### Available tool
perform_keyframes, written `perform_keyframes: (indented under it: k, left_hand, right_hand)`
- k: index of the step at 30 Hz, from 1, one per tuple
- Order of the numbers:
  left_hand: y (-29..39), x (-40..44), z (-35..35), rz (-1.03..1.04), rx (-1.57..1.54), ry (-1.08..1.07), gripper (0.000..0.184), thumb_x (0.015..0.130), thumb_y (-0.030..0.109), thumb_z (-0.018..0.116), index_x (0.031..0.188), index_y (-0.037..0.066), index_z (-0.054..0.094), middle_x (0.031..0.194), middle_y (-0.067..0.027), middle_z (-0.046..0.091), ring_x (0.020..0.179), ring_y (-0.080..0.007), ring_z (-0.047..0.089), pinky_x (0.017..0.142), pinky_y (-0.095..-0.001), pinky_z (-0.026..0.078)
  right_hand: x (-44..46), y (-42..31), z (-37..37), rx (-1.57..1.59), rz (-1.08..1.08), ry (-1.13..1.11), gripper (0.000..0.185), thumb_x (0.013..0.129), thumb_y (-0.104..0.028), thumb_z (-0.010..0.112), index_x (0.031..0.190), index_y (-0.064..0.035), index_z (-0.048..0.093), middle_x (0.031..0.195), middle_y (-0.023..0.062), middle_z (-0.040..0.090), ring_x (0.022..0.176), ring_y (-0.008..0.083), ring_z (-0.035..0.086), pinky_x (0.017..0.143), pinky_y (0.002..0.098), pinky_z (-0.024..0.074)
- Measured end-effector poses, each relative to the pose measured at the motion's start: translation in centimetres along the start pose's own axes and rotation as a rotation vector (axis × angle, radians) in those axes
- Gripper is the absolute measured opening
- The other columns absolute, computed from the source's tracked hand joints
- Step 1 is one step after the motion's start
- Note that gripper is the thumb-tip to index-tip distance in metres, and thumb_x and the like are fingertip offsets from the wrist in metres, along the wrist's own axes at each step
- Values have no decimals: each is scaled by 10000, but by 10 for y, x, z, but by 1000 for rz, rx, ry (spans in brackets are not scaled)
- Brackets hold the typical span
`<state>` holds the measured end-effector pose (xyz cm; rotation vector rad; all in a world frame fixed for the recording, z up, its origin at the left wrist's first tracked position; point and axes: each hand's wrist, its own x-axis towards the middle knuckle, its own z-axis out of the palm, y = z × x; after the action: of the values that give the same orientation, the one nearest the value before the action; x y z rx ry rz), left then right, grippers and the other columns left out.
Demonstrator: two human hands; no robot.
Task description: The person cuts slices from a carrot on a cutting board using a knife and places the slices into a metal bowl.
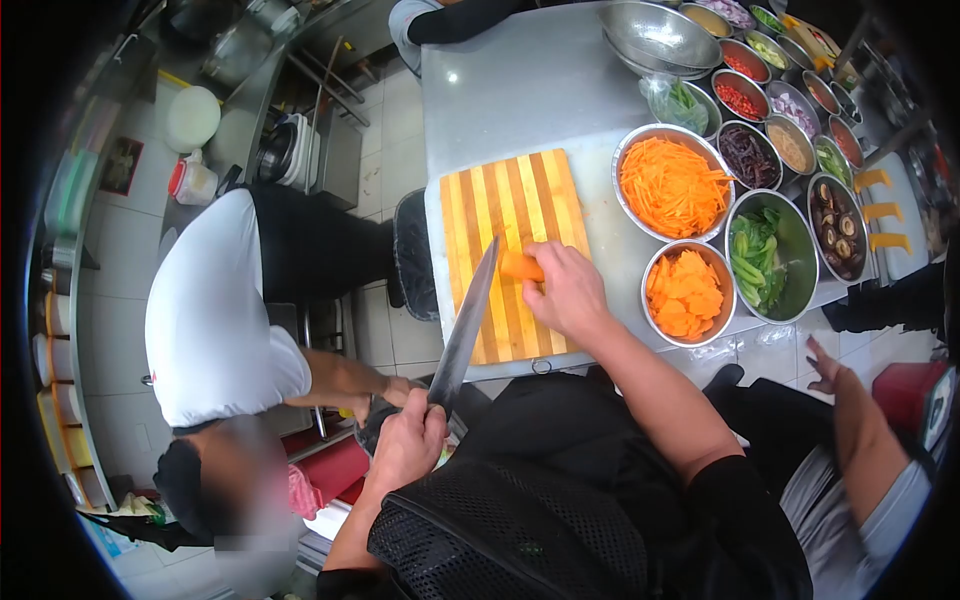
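Note:
My left hand (pixel 408 440) is wrapped round the handle of a long knife (pixel 468 325), whose blade points up over the cutting board's left half. On the striped wooden cutting board (pixel 470 215), my right hand (pixel 566 290) holds a piece of carrot (pixel 520 266) between thumb and fingers. The blade's tip is just left of the carrot, with a small gap between them. To the right of the board stand a bowl of shredded carrot (pixel 672 188) and a smaller bowl of sliced carrot (pixel 685 295).
Bowls of green vegetables (pixel 757 250), mushrooms (pixel 837 222) and other ingredients crowd the table's right side. A metal strainer (pixel 660 36) lies at the back. A person in a white shirt (pixel 220 310) bends at the left; another person's arm (pixel 862 440) reaches in at the right.

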<state>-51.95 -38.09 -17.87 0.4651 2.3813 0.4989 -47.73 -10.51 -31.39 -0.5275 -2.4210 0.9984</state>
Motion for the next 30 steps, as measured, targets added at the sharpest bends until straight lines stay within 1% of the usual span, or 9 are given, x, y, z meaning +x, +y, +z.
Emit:
perform_keyframes:
  k: [2,7,10,13,16,19,22,27,30]
  left_hand:
    - [-2,3,-2,-2,-20,-4,219,1043,214,525,1063,-4,540,822,-223,746,865,-455,734,812,-516,567]
    - [-20,11,4,-41,-181,-14,237,1053,226,513,1061,-10,541,818,-204,753,856,-440,742,814,-496,570]
    - [-13,14,1,-15,-178,-23,248,1056,232,508,1053,-14,538,819,-203,754,856,-437,743,816,-491,569]
    - [-2,17,-3,-10,-165,-43,263,1059,242,502,1042,-19,533,834,-205,754,871,-430,742,828,-487,563]
    - [1,19,-5,-36,-189,-79,261,1058,246,505,1048,-12,536,837,-200,753,871,-425,741,830,-485,560]
    - [2,19,-7,-45,-192,-117,250,1055,249,513,1057,1,539,829,-201,746,862,-425,739,822,-492,557]
    - [-3,20,-4,0,-164,-127,231,1049,242,518,1054,12,532,815,-226,730,853,-453,724,816,-527,549]
    - [-16,17,7,107,-2,-54,188,1020,204,520,1045,18,514,810,-305,690,854,-536,669,822,-610,516]
    - [-10,9,4,85,46,-45,172,1005,188,520,1053,23,516,809,-325,676,852,-552,655,824,-628,506]
  right_hand:
    - [8,-1,-4,43,72,-55,373,864,-155,740,1209,-30,670,1130,163,662,1005,372,655,909,444,543]
    - [20,-2,-21,130,153,-198,341,958,-176,689,1249,2,697,1135,177,672,979,342,674,901,404,550]
    - [23,0,-23,124,152,-226,325,974,-145,681,1263,5,686,1138,173,677,949,316,688,880,380,560]
    - [23,-1,-19,265,246,-177,336,966,-106,695,1283,2,670,1118,167,684,912,306,698,864,368,568]
    - [21,-3,-20,312,254,-173,285,922,-96,720,1189,-3,691,1118,200,670,999,384,670,879,422,561]
    - [5,-2,-15,217,36,-131,277,877,-84,757,1138,-14,694,1099,156,686,1009,370,666,881,413,559]
    - [-9,7,-9,26,-147,8,297,832,-28,779,1107,-14,669,1080,130,698,981,330,676,882,400,561]
    - [-14,9,-7,25,-137,69,283,785,-33,789,1047,-39,681,1066,116,689,980,336,646,865,411,548]
    - [-14,11,-4,17,-149,106,284,766,-33,782,1031,-36,680,1041,116,679,956,333,638,846,412,546]
